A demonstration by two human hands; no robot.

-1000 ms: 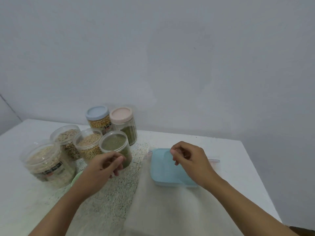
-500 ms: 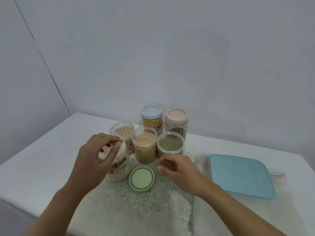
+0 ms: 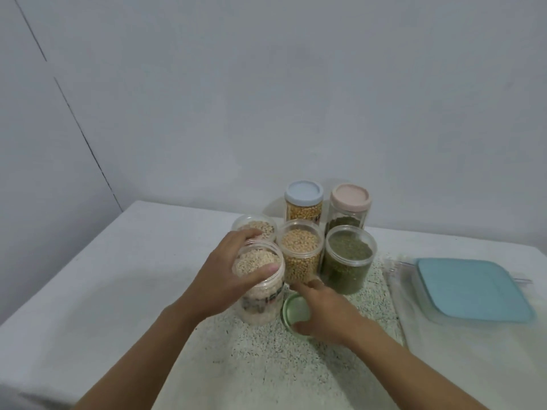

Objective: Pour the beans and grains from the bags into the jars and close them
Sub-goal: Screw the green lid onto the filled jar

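My left hand (image 3: 226, 276) grips the rim of an open clear jar of pale grains (image 3: 260, 303) at the front left of the cluster. Just to its right a green lid (image 3: 291, 306) lies flat on the speckled mat, and my right hand (image 3: 324, 310) covers its right side, forefinger at the far edge and thumb at the near edge. Behind stand an open jar of tan beans (image 3: 300, 255), an open jar of green beans (image 3: 346, 258) and an open jar of pale mixed beans (image 3: 257, 224). Two jars at the back are closed: one blue-lidded (image 3: 303, 192), one pink-lidded (image 3: 350, 196).
A flat box with a blue lid (image 3: 473, 288) lies on a clear zip bag at the right. The speckled mat (image 3: 281, 365) covers the middle of the white table (image 3: 88, 276). The wall stands close behind the jars.
My right hand has dropped onto the green lid and taken hold of its edges. My left hand has settled round the pale-grain jar's rim. The view has moved closer.
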